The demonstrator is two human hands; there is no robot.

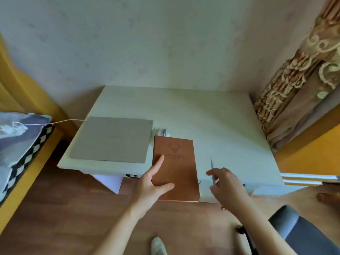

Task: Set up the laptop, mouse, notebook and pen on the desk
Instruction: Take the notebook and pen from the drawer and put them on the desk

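A brown notebook point(176, 162) with a stag emblem is held tilted over the front edge of the white desk point(202, 118). My left hand point(153, 183) grips its lower left corner, thumb on the cover. My right hand point(226, 184) holds a thin silver pen point(212, 166) upright, just right of the notebook. A closed grey laptop point(112, 138) lies on the left part of the desk. Behind the notebook's top edge a white mouse point(163, 132) partly shows.
A white cable point(60, 122) runs from the laptop to a bed with a patterned pillow point(18, 142) on the left. Curtains point(298, 85) hang at the right. A grey chair point(301, 230) stands at the lower right. The wall is right behind the desk.
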